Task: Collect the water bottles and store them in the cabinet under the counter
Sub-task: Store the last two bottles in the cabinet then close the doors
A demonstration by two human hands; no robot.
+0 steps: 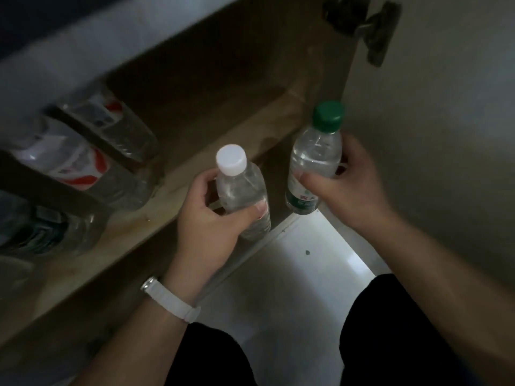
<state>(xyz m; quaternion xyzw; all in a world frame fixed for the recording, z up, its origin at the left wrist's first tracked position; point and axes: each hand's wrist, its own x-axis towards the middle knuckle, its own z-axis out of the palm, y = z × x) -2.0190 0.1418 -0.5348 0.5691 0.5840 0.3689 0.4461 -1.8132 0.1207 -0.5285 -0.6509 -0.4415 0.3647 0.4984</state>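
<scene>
My left hand (211, 218) grips a clear water bottle with a white cap (239, 185), held upright just in front of the cabinet's wooden floor (195, 151). My right hand (354, 185) grips a second clear bottle with a green cap and green label (315, 151), held a little higher near the open cabinet door (432, 135). Inside the cabinet at the left stand three stored bottles: two with red and white labels (69, 160) (111, 118) and one with a dark green label (41, 232).
The cabinet interior is dim, with bare wooden floor to the right of the stored bottles. A metal hinge (373, 32) sits at the top of the door. White floor tile (292, 274) lies below, between my dark-clad knees. A white watch is on my left wrist.
</scene>
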